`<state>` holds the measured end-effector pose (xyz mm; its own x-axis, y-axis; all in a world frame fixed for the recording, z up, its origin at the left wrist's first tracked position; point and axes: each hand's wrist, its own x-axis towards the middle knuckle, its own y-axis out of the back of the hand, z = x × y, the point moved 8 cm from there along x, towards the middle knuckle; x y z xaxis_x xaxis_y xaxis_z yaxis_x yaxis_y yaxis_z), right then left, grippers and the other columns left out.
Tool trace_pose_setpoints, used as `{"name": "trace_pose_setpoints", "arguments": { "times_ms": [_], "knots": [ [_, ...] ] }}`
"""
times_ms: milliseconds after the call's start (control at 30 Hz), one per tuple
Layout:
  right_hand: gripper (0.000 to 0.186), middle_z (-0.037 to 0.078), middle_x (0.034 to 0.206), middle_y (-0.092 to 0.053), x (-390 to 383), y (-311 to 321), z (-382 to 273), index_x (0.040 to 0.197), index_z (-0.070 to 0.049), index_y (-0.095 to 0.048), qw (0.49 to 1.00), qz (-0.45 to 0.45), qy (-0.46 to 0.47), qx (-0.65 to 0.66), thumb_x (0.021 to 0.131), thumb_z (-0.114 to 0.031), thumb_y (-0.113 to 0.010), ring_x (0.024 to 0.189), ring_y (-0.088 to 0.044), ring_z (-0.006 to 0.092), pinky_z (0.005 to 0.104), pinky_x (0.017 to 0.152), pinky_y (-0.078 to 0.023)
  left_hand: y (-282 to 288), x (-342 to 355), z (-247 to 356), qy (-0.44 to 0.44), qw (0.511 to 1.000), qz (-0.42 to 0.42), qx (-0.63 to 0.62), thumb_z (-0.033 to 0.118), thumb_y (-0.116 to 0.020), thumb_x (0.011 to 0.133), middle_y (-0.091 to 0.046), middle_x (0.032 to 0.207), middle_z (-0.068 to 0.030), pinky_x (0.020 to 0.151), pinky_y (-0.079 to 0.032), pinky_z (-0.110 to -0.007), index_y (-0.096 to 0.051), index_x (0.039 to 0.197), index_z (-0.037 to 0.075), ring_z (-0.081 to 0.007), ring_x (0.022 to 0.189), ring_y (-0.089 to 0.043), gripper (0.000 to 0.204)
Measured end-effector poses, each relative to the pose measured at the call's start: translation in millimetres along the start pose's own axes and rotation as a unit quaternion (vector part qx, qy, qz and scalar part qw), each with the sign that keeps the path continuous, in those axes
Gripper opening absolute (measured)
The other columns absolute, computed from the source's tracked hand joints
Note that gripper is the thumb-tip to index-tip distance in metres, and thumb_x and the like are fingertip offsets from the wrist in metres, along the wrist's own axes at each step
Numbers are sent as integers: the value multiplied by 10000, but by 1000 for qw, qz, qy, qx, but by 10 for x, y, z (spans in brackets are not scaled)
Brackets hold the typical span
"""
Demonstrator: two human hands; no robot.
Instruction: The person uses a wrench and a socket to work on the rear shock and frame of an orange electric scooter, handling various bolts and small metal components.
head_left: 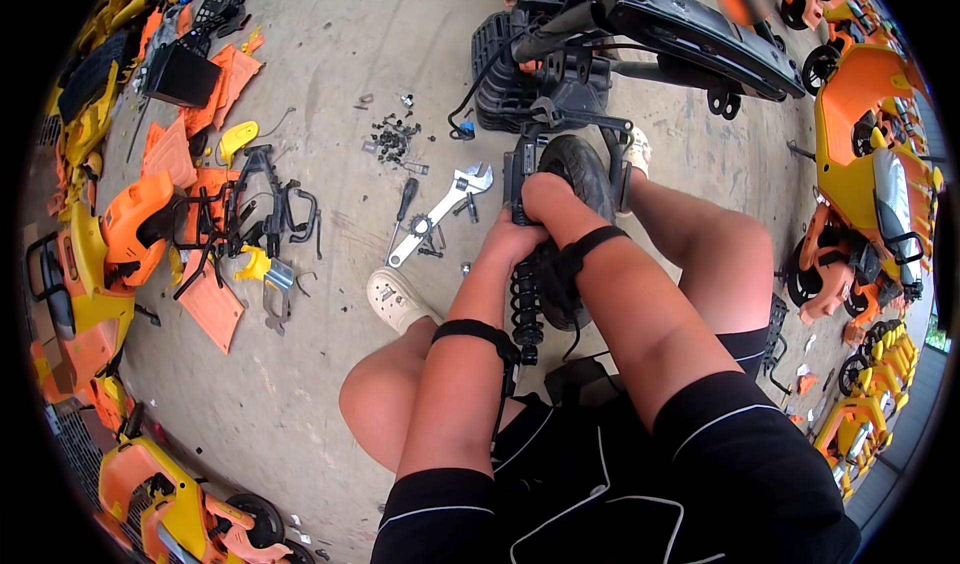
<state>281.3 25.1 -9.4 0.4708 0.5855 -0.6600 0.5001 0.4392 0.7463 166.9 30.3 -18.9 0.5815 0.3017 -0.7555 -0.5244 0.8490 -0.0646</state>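
Stained grey concrete floor stretches between yellow-and-orange scooters lining both sides | blue-grey panelled wall curves at far right | greenery shows beside it | soft daylight

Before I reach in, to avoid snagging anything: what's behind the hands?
A black tyre shows past the right hand, a black coil spring past the left hand; whatever the hands cover is hidden.

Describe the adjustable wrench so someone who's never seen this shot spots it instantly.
Find the black tire beside the right hand, then look left across the concrete floor. Right of the dark-handled screwdriver lies the adjustable wrench, slanting. Unlike its neighbours, it's long, broad and silver, with an open jaw on top.
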Motion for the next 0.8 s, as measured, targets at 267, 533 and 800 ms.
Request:
{"name": "trace_pose_setpoints", "arguments": {
  "times_ms": [267, 533, 800],
  "knots": [
    [275, 169, 1064, -708, -14, 25, 1, 987, -41, -756, 1000, 6, -30, -1, 721, -105, -727, 1012, -684, 318, 388, 866, -549, 8, 12, -21, -5, 1000, 3, -7, 193, -813, 665, -674, 1149, -144, 870, -512, -334, -409, 1409, 4, -242, 1010, -664, 867],
    [227, 186, 1023, -707, 49, -49, -17, 948, -45, -759, 999, -12, 11, -33, 743, -94, -673, 970, -687, 329, 407, 845, -547, 46, 48, -47, -11, 999, 26, 38, 201, -806, 667, -661, 1176, -161, 896, -508, -343, -393, 1422, 1, -268, 1053, -655, 884],
    [240, 161, 1077, -707, 104, -110, -31, 983, -63, -763, 997, -57, 21, -51, 763, -100, -677, 1021, -681, 322, 401, 869, -548, 9, 71, -74, 1, 1000, -7, 9, 187, -794, 676, -654, 1191, -164, 895, -509, -340, -300, 1484, 6, -261, 1051, -654, 964]
  ]
}}
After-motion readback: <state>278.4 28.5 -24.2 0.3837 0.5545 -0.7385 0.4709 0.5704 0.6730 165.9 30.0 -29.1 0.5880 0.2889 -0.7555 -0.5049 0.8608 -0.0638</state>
